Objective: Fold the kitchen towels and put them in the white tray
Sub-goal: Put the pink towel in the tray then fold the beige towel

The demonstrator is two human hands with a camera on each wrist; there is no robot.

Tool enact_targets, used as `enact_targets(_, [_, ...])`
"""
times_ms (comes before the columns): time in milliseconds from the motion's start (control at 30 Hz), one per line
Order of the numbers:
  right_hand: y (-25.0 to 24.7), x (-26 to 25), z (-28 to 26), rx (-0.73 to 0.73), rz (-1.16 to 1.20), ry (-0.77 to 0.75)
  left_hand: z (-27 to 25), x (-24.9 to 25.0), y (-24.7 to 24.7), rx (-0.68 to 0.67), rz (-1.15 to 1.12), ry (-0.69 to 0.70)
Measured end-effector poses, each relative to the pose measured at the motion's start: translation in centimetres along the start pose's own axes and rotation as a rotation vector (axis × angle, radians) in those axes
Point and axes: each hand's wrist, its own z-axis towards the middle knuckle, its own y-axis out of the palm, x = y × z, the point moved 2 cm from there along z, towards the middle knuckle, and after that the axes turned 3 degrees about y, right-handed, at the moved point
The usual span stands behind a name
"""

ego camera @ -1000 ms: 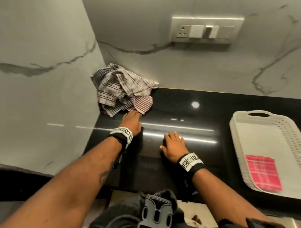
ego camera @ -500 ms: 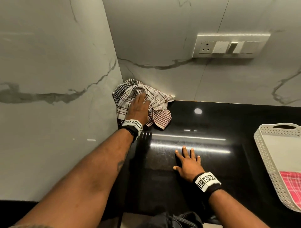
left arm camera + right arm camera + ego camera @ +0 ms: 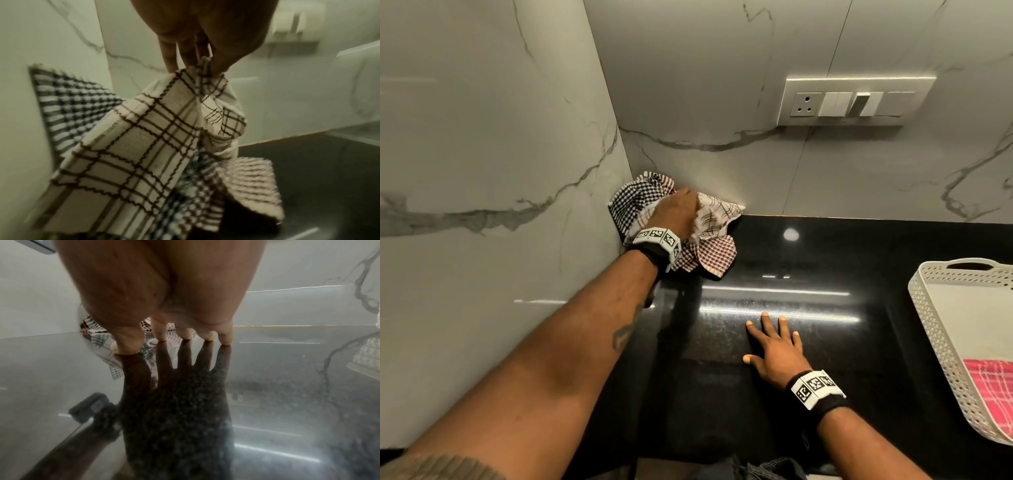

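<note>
Tray point(image 3: 928, 310) holds pink folded towel point(image 3: 989, 387)

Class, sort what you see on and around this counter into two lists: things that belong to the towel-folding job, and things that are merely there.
Belongs to the job:
- cream plaid towel, pinched by the left hand
- black checked towel
- red-brown checked towel
- white tray
- pink towel, lying in the tray

Merely there:
- switch plate
- black counter, under the flat right hand
- marble wall

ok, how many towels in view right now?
4. Three in the corner pile: a cream plaid towel pinched by the left hand, a black checked towel against the side wall, a red checked towel in front. A pink towel lies in the white tray. More may be hidden.
</note>
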Motion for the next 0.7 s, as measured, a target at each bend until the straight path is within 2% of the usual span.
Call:
enact_targets(67, [-0.2, 0.0, -0.1, 0.006, 0.019, -0.011, -1.0, 2.5, -0.6, 0.02, -0.221, 0.05])
enact_targets(200, [-1.0, 0.6, -0.7, -0.024, 0.095, -0.036, -4.1, 8.0, -0.5, 0.022, -0.38, 0.212])
enact_targets(267, [-1.8, 1.3, -1.5, 0.033, 0.268, -0.022, -6.0, 10.0, 0.1, 0.042, -0.509, 0.233])
enact_targets(367, [-3.0, 2.2, -3.8, 0.242, 0.696, -0.025, -8.8, 11.3, 1.7, 0.026, -0.675, 0.196])
enact_targets(433, [-3.6, 2.2, -5.6, 0.33, 0.861, -0.008, -10.5, 11.6, 2.9, -0.016, -0.726, 0.144])
enact_targets(567, [-3.4, 3.4, -6.6, 0.547, 0.975, 0.125, -12.5, 11.7, 4.7, -0.066, -0.772, 0.042])
enact_targets(633, [-3.3, 4.6, -6.6, 0.572, 1.084, 0.271, -13.0, 11.3, 5.0, -0.093, -0.773, 0.012])
enact_targets(700, [-3.7, 5.4, -7.3, 0.616, 1.056, 0.369, -13.4, 10.6, 5.2, -0.129, -0.746, -0.025])
